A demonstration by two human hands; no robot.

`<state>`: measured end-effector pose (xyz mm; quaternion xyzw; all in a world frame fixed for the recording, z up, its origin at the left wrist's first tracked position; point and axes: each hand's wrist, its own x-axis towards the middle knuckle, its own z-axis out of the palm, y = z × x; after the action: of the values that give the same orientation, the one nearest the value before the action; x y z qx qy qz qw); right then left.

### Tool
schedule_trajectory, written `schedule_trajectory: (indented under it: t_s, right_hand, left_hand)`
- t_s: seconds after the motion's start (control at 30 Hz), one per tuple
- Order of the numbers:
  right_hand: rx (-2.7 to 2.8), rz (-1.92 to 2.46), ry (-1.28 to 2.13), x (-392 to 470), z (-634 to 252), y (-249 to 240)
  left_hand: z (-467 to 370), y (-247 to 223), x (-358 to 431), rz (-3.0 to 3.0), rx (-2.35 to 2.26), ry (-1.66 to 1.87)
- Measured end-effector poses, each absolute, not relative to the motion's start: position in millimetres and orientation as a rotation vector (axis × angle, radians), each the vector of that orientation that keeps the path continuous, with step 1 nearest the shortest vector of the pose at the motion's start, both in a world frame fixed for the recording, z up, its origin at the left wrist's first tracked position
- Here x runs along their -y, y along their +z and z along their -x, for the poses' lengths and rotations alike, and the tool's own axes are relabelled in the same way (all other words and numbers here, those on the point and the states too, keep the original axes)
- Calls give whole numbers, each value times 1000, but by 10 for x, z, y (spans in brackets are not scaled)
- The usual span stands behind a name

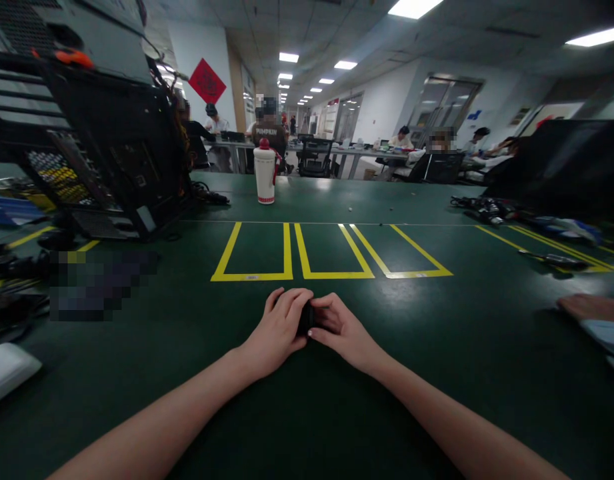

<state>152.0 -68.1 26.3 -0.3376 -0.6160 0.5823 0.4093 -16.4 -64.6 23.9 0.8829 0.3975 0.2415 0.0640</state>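
Between my two hands, low over the green table [187,400], is a small black object [305,320] that my fingers mostly cover; its kind cannot be made out. My left hand [279,327] curls over it from the left and grips it. From the right, my right hand [344,333] pinches around its edge, thumb below and fingers above. Just beyond my fingers lie three rectangles of yellow tape [251,277] on the tabletop.
A white tumbler [265,177] with a red lid stands beyond the tape. At left is an open black computer case [117,153], with a white object [9,373] nearer me. Cables [479,208] and a black tool [554,260] lie right. Someone's hand [591,307] shows at the right edge.
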Motion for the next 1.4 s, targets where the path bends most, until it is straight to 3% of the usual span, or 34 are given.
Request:
schedule_trajectory:
  t_s: [1.03, 1.4]
  right_hand:
    - [1596, 918, 1456, 671, -1527, 314]
    - [1623, 951, 1302, 686, -1485, 245]
  left_hand:
    - [158, 218, 656, -2729, -1211, 697]
    - [166, 225, 654, -2671, -1233, 695]
